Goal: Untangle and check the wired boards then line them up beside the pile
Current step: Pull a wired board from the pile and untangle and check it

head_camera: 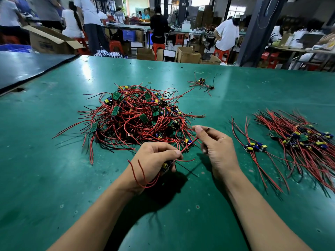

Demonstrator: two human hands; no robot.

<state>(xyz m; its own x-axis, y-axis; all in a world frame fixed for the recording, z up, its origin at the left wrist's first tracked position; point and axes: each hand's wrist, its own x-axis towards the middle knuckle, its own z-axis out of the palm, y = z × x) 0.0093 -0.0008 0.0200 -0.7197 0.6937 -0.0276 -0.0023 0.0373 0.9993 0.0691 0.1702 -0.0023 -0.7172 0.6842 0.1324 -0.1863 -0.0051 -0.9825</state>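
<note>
My left hand (pixel 155 160) had its fingers curled tight round one wired board (pixel 165 166), just nearer me than the pile (pixel 137 113). My right hand (pixel 217 147) pinched its red wire (pixel 188 144), stretched between both hands. Right of the pile, lined-up boards (pixel 301 138) lay on the green table (pixel 235 223); beyond the pile, a stray board (pixel 201 81).
</note>
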